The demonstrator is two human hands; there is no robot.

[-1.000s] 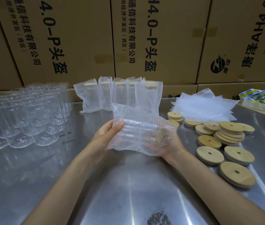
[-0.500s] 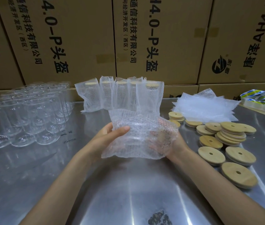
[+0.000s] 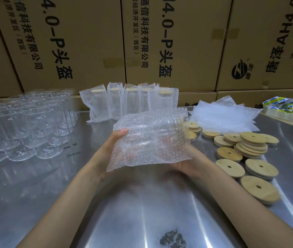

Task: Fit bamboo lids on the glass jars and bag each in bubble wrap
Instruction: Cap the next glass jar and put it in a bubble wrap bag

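Fingers of both hands, left (image 3: pixel 114 140) and right (image 3: pixel 186 161), clasp one bagged jar (image 3: pixel 149 140) above the surface (image 3: pixel 124 203). Five wrapped jars (image 3: pixel 129 102) stand behind. Boxes (image 3: pixel 88 42) read "4.0-P头盔".

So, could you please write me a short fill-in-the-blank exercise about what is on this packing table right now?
1. Both hands hold a jar inside a ____ bag above the metal table.
2. The row of bagged jars at the back numbers ____.
3. The empty glass jars stand on the person's ____ side.
4. Each loose bamboo lid has a small ____ in its centre.

Missing words: bubble wrap; five; left; hole
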